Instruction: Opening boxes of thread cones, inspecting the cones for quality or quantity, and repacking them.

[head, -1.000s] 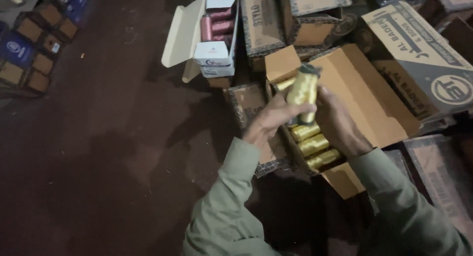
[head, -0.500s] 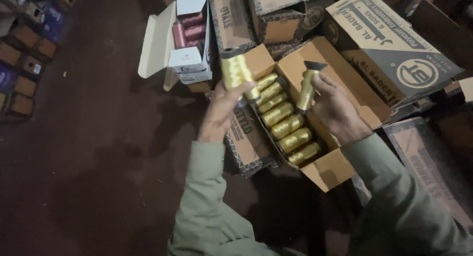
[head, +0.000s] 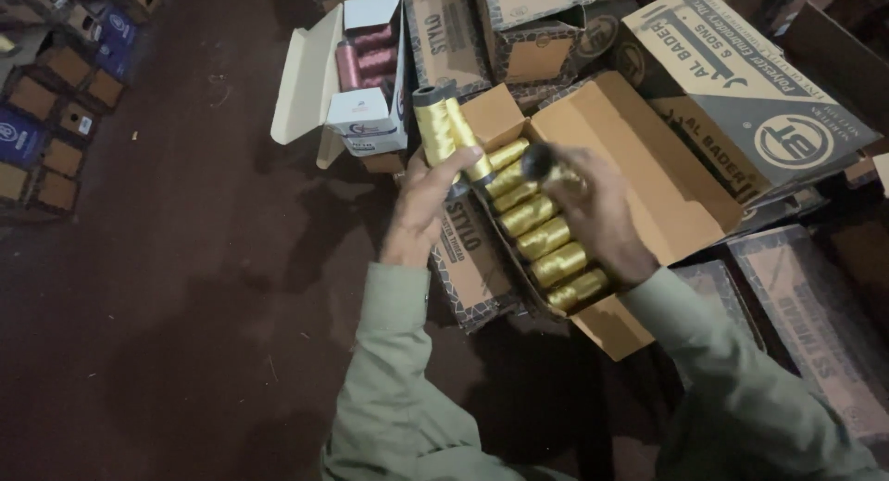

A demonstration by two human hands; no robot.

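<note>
The left hand point(head: 421, 208) has lifted two gold thread spools point(head: 449, 134) clear of the open box point(head: 602, 199), fingers wrapped around them, while the right hand point(head: 593, 212), closed on a dark-topped spool point(head: 546, 166), has dropped over the remaining row.

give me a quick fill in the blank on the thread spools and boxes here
1. The left hand holds ____ gold spools.
2. The open cardboard box holds a row of ____ coloured spools.
3. The small white box holds ____ coloured spools.

Missing words: two; gold; pink
</note>
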